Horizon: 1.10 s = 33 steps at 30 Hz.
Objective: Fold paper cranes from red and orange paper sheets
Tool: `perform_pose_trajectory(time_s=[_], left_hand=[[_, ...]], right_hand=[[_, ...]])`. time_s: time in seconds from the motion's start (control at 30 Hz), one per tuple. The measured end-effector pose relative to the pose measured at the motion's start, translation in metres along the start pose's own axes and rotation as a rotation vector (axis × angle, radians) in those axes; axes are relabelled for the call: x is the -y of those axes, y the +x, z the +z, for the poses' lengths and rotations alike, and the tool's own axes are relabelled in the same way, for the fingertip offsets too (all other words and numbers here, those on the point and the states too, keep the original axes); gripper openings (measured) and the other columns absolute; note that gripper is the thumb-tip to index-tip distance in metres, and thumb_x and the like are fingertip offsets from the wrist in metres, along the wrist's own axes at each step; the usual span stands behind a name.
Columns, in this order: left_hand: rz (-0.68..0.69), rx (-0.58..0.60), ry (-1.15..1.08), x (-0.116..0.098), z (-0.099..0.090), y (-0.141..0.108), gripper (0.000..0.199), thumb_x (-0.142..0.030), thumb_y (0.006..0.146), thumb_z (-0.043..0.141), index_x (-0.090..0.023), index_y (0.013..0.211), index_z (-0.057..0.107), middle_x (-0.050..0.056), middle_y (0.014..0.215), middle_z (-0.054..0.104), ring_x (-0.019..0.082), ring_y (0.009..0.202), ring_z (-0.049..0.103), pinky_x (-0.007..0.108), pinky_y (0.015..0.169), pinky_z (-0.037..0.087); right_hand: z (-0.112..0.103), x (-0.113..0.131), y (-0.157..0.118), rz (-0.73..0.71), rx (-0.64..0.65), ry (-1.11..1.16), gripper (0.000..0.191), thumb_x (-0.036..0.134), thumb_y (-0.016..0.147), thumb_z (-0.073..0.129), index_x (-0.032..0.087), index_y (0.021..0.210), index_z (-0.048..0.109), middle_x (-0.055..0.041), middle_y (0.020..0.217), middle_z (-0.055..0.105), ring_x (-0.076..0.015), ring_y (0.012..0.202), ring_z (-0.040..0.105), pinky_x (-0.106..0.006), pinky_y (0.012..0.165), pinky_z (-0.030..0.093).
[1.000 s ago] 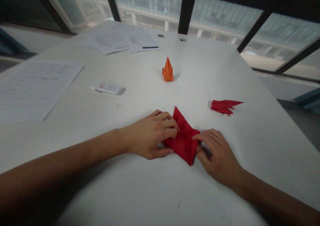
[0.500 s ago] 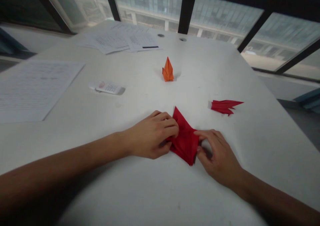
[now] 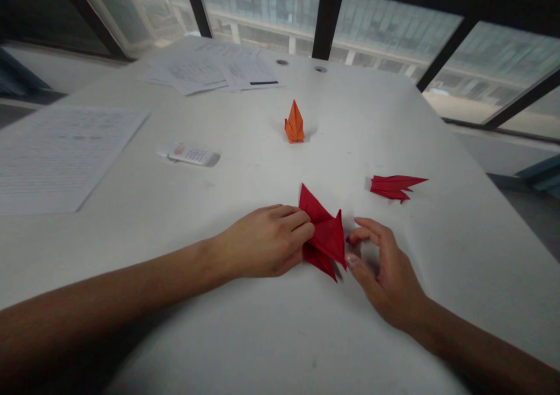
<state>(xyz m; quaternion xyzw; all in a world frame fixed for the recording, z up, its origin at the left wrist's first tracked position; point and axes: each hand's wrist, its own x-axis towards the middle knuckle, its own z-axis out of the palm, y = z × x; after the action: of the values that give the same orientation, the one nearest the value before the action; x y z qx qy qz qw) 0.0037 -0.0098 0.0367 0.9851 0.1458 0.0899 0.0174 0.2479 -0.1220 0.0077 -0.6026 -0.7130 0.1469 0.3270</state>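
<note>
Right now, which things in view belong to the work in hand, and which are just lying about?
In hand:
red folded paper, in the grip of the left hand; right hand open beside it

Lying about, it seems:
orange folded figure
smaller red folded piece
small white printed item
printed paper at left
spread sheets farther back

Had bare left hand (image 3: 275, 240), bare right hand (image 3: 387, 278), slim round-tipped fingers (image 3: 303, 233); behind fingers, widened from bare wrists (image 3: 219, 258) into bare forearms (image 3: 131, 282).
</note>
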Motion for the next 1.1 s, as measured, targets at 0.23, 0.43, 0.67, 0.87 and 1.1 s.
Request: perform_pose_trajectory(time_s=[0.23, 0.43, 0.67, 0.87, 1.1], left_hand=[[-0.113, -0.039, -0.011, -0.003, -0.003, 0.000, 0.009, -0.019, 0.093, 0.048, -0.016, 0.094, 0.057, 0.005, 0.093, 0.064, 0.020, 0.081, 0.065, 0.034, 0.078, 0.057], [-0.081, -0.057, 0.039, -0.007, 0.004, 0.004, 0.023, -0.036, 0.101, 0.050, -0.017, 0.090, 0.059, 0.006, 0.093, 0.067, 0.023, 0.091, 0.067, 0.036, 0.084, 0.056], [0.037, -0.039, 0.100, 0.000, 0.006, 0.004, 0.018, -0.019, 0.103, 0.050, -0.019, 0.088, 0.060, 0.002, 0.092, 0.069, 0.020, 0.095, 0.068, 0.033, 0.084, 0.053], [0.003, -0.042, 0.075, -0.002, -0.001, 0.006, 0.018, -0.018, 0.099, 0.050, -0.018, 0.084, 0.059, 0.002, 0.085, 0.067, 0.017, 0.078, 0.066, 0.032, 0.075, 0.052], [-0.071, -0.017, 0.048, -0.006, -0.003, 0.007, 0.011, -0.020, 0.094, 0.051, -0.018, 0.088, 0.059, 0.004, 0.086, 0.066, 0.018, 0.073, 0.064, 0.033, 0.074, 0.053]], right_hand=[[0.000, 0.002, -0.001, -0.013, -0.008, -0.003, 0.052, 0.043, 0.093, 0.062, 0.024, 0.138, 0.045, -0.0075, 0.107, 0.069, -0.0266, 0.097, 0.068, -0.044, 0.087, 0.055], [0.001, -0.001, 0.000, 0.004, 0.022, 0.007, 0.047, 0.042, 0.095, 0.062, 0.026, 0.136, 0.047, -0.0059, 0.105, 0.070, -0.0273, 0.099, 0.066, -0.045, 0.089, 0.054], [0.001, -0.001, 0.001, 0.000, -0.005, 0.047, 0.041, 0.040, 0.097, 0.058, 0.025, 0.134, 0.047, -0.0065, 0.106, 0.068, -0.0251, 0.098, 0.066, -0.043, 0.089, 0.054], [0.002, -0.001, 0.002, 0.003, -0.005, 0.021, 0.047, 0.046, 0.094, 0.063, 0.024, 0.134, 0.049, -0.0079, 0.109, 0.069, -0.0273, 0.100, 0.067, -0.044, 0.087, 0.055], [0.001, -0.002, 0.003, -0.025, 0.024, -0.020, 0.045, 0.046, 0.095, 0.062, 0.025, 0.133, 0.051, -0.0094, 0.113, 0.070, -0.0284, 0.101, 0.068, -0.046, 0.087, 0.057]])
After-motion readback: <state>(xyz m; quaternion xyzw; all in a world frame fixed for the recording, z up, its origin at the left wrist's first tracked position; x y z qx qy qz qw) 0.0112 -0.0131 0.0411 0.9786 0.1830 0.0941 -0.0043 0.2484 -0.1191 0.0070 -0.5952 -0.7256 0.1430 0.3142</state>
